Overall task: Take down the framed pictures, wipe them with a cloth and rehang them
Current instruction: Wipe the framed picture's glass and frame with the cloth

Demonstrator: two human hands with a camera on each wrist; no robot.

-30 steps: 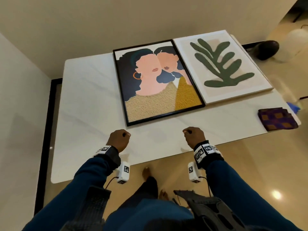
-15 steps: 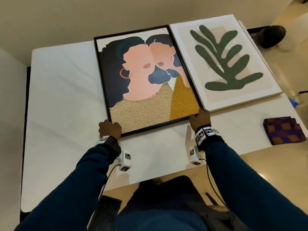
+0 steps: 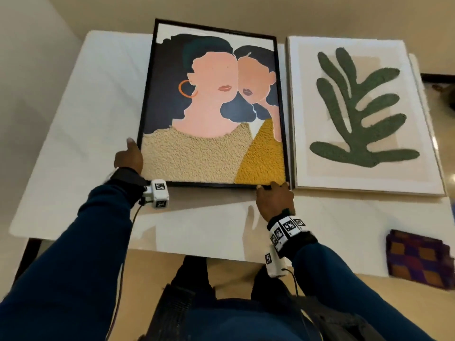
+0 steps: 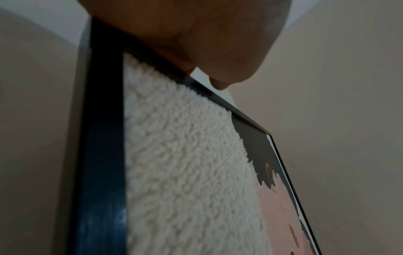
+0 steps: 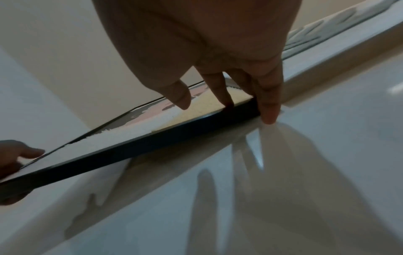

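The black-framed picture of two faces (image 3: 211, 114) lies on the white table (image 3: 81, 143), with its left side raised a little off the top. My left hand (image 3: 128, 157) grips the frame's left edge near the lower corner, thumb up along the side; the left wrist view shows that hand (image 4: 185, 34) over the frame (image 4: 102, 138), fingers behind it. My right hand (image 3: 273, 195) touches the bottom right corner with straight fingers (image 5: 268, 103); the frame (image 5: 152, 138) rests on the table there. A checked purple and orange cloth (image 3: 418, 259) lies at the table's near right.
A light-framed picture of a green leaf (image 3: 357, 114) lies flat close beside the black frame on its right. A beige wall stands behind the table. The table's near edge runs just in front of my legs, with tan floor (image 3: 369, 303) below.
My left hand has slid from the bottom edge round to the left edge and gripped it. The picture has swung straighter and its left side has come up. My right hand stays at the bottom right corner.
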